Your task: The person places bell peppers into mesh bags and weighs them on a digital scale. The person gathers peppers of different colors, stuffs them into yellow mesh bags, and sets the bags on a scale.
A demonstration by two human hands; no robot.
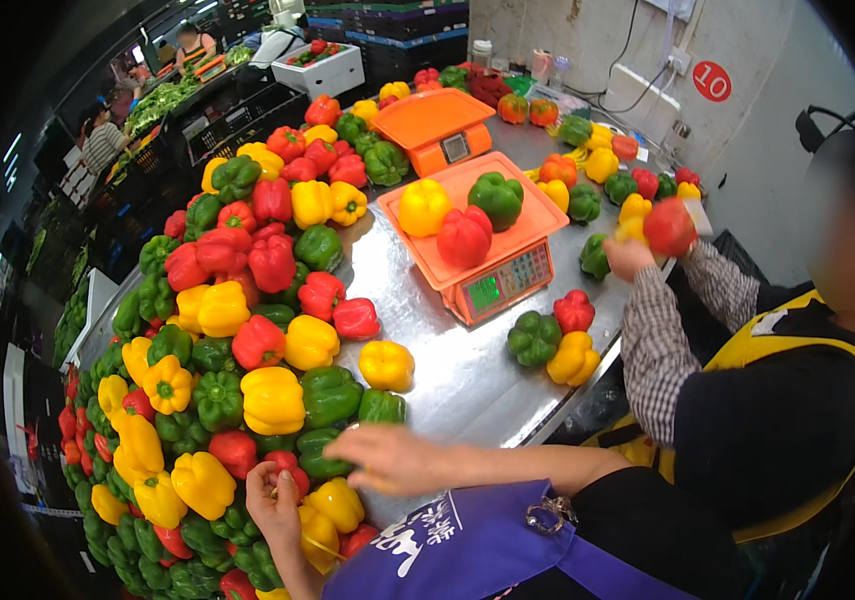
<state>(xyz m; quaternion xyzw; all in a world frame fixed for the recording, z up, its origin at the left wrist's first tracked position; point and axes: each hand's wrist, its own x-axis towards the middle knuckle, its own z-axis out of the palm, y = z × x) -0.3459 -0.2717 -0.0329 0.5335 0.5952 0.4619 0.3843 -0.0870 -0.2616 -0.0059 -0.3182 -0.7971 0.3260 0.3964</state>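
Note:
My left hand is at the near edge of the pepper heap, its fingers and thumb curled against a red bell pepper. Whether it grips that pepper cannot be made out. Blurred by motion, my right hand reaches in from the right with fingers extended beside a green bell pepper; no held thing shows in it. Yellow bell peppers lie just below the two hands. On the orange platform scale rest a yellow pepper, a red pepper and a green pepper.
A large mixed heap of peppers covers the left of the metal table. Behind stands a second orange scale. At right, a co-worker holds a red pepper. Three peppers sit near the right edge.

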